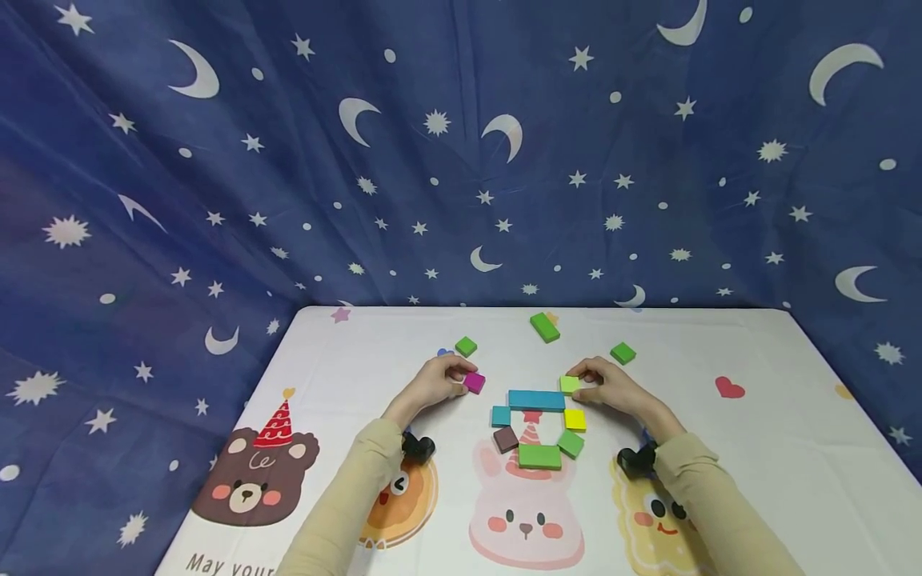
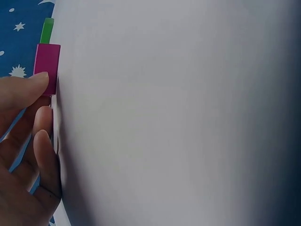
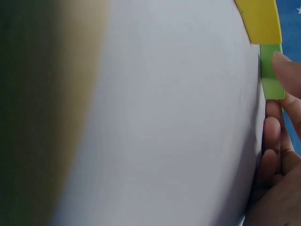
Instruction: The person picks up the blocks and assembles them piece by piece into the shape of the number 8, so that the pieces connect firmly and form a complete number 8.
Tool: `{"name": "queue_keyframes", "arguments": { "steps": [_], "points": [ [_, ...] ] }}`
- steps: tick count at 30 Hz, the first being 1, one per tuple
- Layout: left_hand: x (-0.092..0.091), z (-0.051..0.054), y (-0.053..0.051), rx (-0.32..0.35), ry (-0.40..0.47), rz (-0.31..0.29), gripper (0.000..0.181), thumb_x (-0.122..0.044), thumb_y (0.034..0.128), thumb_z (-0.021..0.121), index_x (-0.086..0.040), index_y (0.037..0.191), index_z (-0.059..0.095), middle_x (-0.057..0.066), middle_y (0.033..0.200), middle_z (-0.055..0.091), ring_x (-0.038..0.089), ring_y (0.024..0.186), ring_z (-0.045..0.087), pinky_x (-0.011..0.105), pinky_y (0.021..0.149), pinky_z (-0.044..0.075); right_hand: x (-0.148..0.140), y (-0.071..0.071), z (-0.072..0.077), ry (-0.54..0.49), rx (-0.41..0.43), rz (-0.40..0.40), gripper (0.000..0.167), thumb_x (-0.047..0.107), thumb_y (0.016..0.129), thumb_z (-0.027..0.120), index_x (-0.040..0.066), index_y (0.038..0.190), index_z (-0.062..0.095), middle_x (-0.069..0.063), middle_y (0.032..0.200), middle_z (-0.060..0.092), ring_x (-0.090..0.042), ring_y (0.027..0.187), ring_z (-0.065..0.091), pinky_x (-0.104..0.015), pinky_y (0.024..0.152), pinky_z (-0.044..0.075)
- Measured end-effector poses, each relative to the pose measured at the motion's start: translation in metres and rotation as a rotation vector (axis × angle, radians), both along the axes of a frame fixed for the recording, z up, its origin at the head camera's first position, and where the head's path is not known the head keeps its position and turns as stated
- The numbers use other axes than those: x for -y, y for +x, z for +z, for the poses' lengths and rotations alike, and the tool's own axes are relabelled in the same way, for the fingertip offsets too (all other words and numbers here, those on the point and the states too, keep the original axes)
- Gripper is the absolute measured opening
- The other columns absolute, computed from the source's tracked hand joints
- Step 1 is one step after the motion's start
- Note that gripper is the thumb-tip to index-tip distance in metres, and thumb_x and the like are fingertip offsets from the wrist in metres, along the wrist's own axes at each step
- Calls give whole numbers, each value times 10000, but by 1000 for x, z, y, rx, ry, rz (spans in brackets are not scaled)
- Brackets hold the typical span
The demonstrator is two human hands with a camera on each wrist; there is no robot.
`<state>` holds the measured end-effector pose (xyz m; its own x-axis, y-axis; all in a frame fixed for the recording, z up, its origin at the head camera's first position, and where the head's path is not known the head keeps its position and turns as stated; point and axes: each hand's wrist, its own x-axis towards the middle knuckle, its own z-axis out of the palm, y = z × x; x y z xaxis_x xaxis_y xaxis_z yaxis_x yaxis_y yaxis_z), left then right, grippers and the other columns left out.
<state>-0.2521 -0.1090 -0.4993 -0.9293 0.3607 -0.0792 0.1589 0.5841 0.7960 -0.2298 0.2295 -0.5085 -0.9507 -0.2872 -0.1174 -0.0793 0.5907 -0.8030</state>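
My left hand [image 1: 434,382] pinches a magenta block [image 1: 474,382] between thumb and fingers; the left wrist view shows the thumb on the block's face [image 2: 46,61]. Opposite it, my right hand [image 1: 612,387] holds a light green block [image 1: 569,385] at the upper right end of a long blue block [image 1: 536,401]. Below lie a small blue block [image 1: 500,416], a brown block [image 1: 506,438], a long green block [image 1: 539,457], a green block [image 1: 571,444] and a yellow block [image 1: 575,420], laid in a ring with the long blue one.
Behind the hands lie a green block [image 1: 466,346], a longer green block [image 1: 544,327] and another green block [image 1: 623,353]. The white tablecloth [image 1: 778,448] carries printed animals and a heart. A blue curtain [image 1: 461,160] with moons and stars hangs behind.
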Motion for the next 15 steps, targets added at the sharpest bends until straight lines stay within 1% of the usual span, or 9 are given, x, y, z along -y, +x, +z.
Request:
{"name": "queue_keyframes", "arguments": {
  "steps": [8,15],
  "points": [
    [0,0,-1,4,7,1,357,70,758,716,-90,1076,711,81,969,648,148,848,548,227,731,448,1,0,1,2,5,-14,303,78,795,721,31,1087,656,-98,983,502,-215,910,414,-310,796,355],
    [1,-1,-1,-9,4,-6,332,54,761,724,-80,1064,712,80,960,659,139,835,552,232,733,453,0,0,-1,-3,4,-11,298,77,798,721,29,1084,652,-91,976,504,-214,907,416,-315,796,355]
  ]
}}
